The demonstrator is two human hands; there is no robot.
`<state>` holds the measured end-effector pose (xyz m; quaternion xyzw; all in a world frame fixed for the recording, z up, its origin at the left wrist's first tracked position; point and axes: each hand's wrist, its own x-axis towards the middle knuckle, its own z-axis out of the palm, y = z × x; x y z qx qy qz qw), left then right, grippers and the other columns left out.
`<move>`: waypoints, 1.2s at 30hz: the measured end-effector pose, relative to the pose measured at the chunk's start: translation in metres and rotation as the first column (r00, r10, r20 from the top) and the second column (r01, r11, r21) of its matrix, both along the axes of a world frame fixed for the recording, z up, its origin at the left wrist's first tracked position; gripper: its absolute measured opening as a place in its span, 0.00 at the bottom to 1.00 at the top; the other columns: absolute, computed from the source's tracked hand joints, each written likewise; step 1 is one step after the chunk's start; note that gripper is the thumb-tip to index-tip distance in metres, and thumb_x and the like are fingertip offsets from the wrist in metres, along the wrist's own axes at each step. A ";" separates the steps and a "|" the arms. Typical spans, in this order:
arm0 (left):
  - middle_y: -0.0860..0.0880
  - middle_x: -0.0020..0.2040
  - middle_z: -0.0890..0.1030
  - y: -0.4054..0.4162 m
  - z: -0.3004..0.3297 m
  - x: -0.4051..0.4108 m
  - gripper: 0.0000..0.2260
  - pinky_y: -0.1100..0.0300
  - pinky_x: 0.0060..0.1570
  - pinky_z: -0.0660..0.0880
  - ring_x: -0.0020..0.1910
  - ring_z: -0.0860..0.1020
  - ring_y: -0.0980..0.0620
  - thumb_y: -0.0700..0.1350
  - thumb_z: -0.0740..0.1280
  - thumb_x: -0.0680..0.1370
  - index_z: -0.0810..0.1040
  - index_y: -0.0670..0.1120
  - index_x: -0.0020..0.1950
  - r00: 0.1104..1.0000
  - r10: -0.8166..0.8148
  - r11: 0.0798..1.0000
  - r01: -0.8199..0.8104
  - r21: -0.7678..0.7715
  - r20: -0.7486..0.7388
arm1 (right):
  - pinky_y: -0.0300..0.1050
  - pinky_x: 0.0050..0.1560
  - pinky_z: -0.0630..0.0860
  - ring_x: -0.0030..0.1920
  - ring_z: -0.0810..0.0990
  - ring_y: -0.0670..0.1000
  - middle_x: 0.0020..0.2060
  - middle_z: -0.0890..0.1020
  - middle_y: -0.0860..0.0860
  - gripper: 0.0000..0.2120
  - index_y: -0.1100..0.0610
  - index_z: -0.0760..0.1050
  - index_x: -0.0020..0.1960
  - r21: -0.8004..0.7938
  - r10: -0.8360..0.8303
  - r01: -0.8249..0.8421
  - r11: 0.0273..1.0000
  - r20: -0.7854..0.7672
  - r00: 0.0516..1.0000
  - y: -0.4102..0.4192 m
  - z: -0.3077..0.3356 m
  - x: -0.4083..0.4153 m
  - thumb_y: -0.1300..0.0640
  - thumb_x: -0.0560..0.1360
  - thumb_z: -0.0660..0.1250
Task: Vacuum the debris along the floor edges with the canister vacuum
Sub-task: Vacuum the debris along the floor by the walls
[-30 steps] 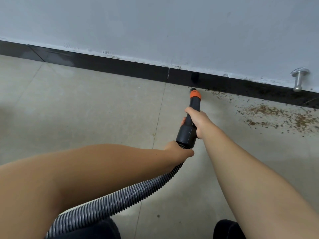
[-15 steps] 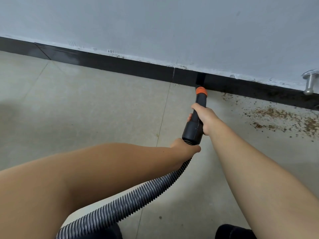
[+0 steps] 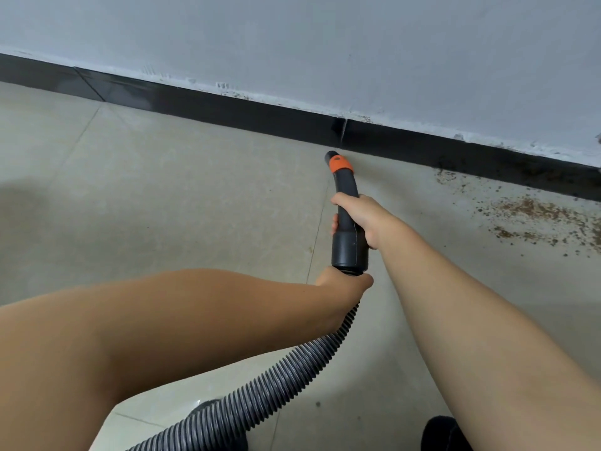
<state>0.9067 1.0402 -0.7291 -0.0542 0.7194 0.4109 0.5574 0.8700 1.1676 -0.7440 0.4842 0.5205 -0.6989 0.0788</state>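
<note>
Holding the dark grey plastic vacuum nozzle with the orange tip near the black baseboard, right hand and left hand curled around it, should slide slowly right toward the brown crumbly debris.

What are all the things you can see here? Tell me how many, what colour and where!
vacuum handle: one, dark grey with an orange band, centre, tip near the baseboard
hose: one, ribbed, grey-black, runs from the handle to the bottom edge
debris: one scattered patch, brown, floor at right by the baseboard
baseboard: one strip, black, foot of the wall
wall: one, pale grey, top
floor: beige tiles
left hand: one, grips the hose end
right hand: one, grips the handle
</note>
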 end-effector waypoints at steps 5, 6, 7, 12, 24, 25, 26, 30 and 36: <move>0.45 0.38 0.72 0.008 0.003 0.034 0.08 0.57 0.38 0.70 0.38 0.72 0.46 0.42 0.68 0.73 0.71 0.44 0.48 0.988 -0.140 0.990 0.138 0.033 0.064 | 0.44 0.33 0.78 0.27 0.77 0.52 0.26 0.79 0.52 0.08 0.56 0.68 0.50 0.017 -0.063 0.062 0.998 0.061 0.996 0.015 0.004 0.050 0.57 0.74 0.65; 0.45 0.37 0.72 0.009 0.003 0.042 0.07 0.58 0.38 0.70 0.37 0.72 0.46 0.42 0.68 0.73 0.71 0.44 0.46 0.983 -0.168 0.985 0.165 0.042 0.079 | 0.43 0.32 0.78 0.26 0.77 0.52 0.26 0.79 0.52 0.07 0.56 0.68 0.49 0.026 -0.083 0.081 0.996 0.076 0.994 0.017 0.005 0.063 0.57 0.74 0.65; 0.45 0.37 0.72 0.010 0.004 0.051 0.07 0.57 0.38 0.70 0.37 0.72 0.46 0.42 0.68 0.73 0.71 0.44 0.45 0.975 -0.197 0.980 0.193 0.052 0.098 | 0.42 0.31 0.77 0.25 0.77 0.52 0.25 0.79 0.52 0.07 0.56 0.68 0.49 0.036 -0.107 0.104 0.994 0.088 0.990 0.019 0.006 0.075 0.57 0.74 0.65; 0.46 0.35 0.76 0.007 0.012 0.081 0.08 0.57 0.39 0.75 0.32 0.75 0.48 0.45 0.69 0.73 0.75 0.42 0.47 0.921 -0.309 0.951 0.296 0.090 0.235 | 0.44 0.31 0.78 0.25 0.77 0.52 0.25 0.77 0.53 0.08 0.57 0.68 0.50 0.040 -0.203 0.200 0.979 0.098 0.974 0.016 0.010 0.123 0.59 0.74 0.65; 0.47 0.34 0.74 -0.008 0.033 0.118 0.07 0.63 0.30 0.73 0.29 0.73 0.52 0.44 0.69 0.74 0.72 0.45 0.46 0.775 -0.566 0.824 0.548 0.147 0.281 | 0.46 0.32 0.78 0.24 0.77 0.52 0.25 0.78 0.54 0.09 0.58 0.68 0.49 -0.024 -0.515 0.530 0.848 0.199 0.834 -0.003 0.028 0.210 0.58 0.74 0.68; 0.47 0.35 0.74 -0.004 0.034 0.118 0.07 0.64 0.29 0.72 0.29 0.72 0.52 0.44 0.69 0.75 0.71 0.46 0.46 0.780 -0.570 0.821 0.552 0.144 0.260 | 0.47 0.34 0.78 0.25 0.77 0.52 0.25 0.78 0.55 0.09 0.58 0.68 0.49 -0.007 -0.544 0.555 0.832 0.192 0.817 0.000 0.027 0.212 0.57 0.74 0.68; 0.47 0.35 0.73 0.000 0.033 0.116 0.07 0.64 0.29 0.72 0.29 0.72 0.52 0.43 0.69 0.75 0.71 0.46 0.45 0.787 -0.568 0.823 0.551 0.137 0.241 | 0.48 0.37 0.78 0.25 0.77 0.52 0.26 0.78 0.55 0.09 0.58 0.69 0.50 0.014 -0.559 0.566 0.824 0.182 0.809 0.002 0.025 0.212 0.58 0.74 0.67; 0.46 0.35 0.74 0.000 0.033 0.117 0.07 0.64 0.28 0.72 0.29 0.73 0.51 0.44 0.69 0.75 0.71 0.44 0.47 0.832 -0.512 0.857 0.510 0.069 0.212 | 0.47 0.36 0.79 0.25 0.77 0.52 0.26 0.78 0.55 0.08 0.59 0.69 0.50 0.002 -0.439 0.443 0.897 0.142 0.887 0.004 0.026 0.194 0.59 0.75 0.66; 0.46 0.34 0.74 0.019 0.033 0.135 0.07 0.63 0.28 0.73 0.29 0.73 0.51 0.43 0.69 0.74 0.72 0.43 0.46 0.880 -0.452 0.889 0.457 -0.007 0.149 | 0.43 0.32 0.77 0.24 0.76 0.51 0.28 0.77 0.55 0.06 0.60 0.68 0.48 -0.074 -0.325 0.332 0.940 0.100 0.940 0.023 0.026 0.196 0.59 0.76 0.64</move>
